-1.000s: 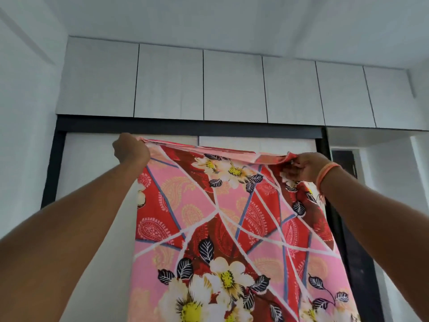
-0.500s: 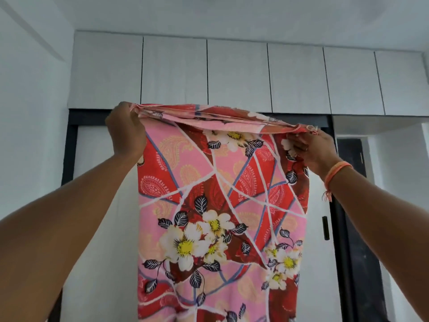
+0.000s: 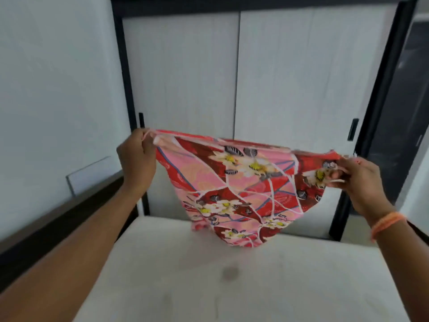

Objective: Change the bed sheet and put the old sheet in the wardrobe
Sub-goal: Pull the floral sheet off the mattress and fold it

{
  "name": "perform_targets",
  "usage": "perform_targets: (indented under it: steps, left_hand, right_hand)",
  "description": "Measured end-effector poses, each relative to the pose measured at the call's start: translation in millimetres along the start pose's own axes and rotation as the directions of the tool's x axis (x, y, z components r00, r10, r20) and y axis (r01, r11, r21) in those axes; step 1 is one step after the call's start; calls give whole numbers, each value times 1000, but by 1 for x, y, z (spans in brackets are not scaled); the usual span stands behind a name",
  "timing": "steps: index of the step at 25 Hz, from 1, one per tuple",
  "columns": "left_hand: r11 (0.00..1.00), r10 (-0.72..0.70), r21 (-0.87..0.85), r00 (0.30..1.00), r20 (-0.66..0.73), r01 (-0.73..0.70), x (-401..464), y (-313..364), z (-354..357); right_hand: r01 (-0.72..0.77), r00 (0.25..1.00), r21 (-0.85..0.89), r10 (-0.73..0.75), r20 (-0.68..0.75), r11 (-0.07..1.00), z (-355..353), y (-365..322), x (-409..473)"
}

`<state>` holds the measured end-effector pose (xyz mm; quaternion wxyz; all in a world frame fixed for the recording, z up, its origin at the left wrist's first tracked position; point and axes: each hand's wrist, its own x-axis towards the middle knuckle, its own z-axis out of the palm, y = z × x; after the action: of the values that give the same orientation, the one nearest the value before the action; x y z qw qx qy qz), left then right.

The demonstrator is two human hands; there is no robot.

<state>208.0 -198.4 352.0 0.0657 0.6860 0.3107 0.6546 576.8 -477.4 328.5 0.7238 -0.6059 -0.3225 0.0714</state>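
Both arms reach forward over a bare pale mattress [image 3: 209, 287], and between them hangs a folded sheet [image 3: 243, 189] printed in red and pink with white flowers, dark leaves and thin white and blue lines. The left hand [image 3: 137, 163] has its fingers curled round the sheet's upper left corner, its grip clamped on the bunched edge. The right hand [image 3: 357, 180] pinches the upper right corner between thumb and fingers, its grip likewise closed on the cloth; an orange band [image 3: 387, 224] circles that wrist. The top edge of the sheet runs nearly level from one hand to the other, sagging a little in the middle, and the cloth below it drapes down in a rounded, tapering fold. Its lowest part hangs close over the far end of the mattress; whether it touches the surface cannot be told. A faint round stain [image 3: 231, 273] marks the mattress nearer the camera. Behind the sheet stands a wardrobe [image 3: 290, 77] with two pale sliding doors set in a dark frame, a dark handle [image 3: 352, 132] on its right door. A dark wooden bed rail [image 3: 58, 226] runs along the left side against a white wall [image 3: 53, 89]
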Motion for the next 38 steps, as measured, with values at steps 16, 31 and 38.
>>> perform_targets:
  steps: [16,31,38]
  left_hand:
    - [899,-417,385,682,601,210,-367,-69,-262]
    - [878,-478,312,659,581,362,-327,-78,-230]
    - [840,-541,375,663,517,393,-290,-122,-110]
  right_hand:
    - [-620,765,-348,641,-66,703,-76,152,-397]
    - [-559,829,-248,544,-134,791,-37,138,-372]
    - [-591,804,-247,587,-95,768,-7,206,-249]
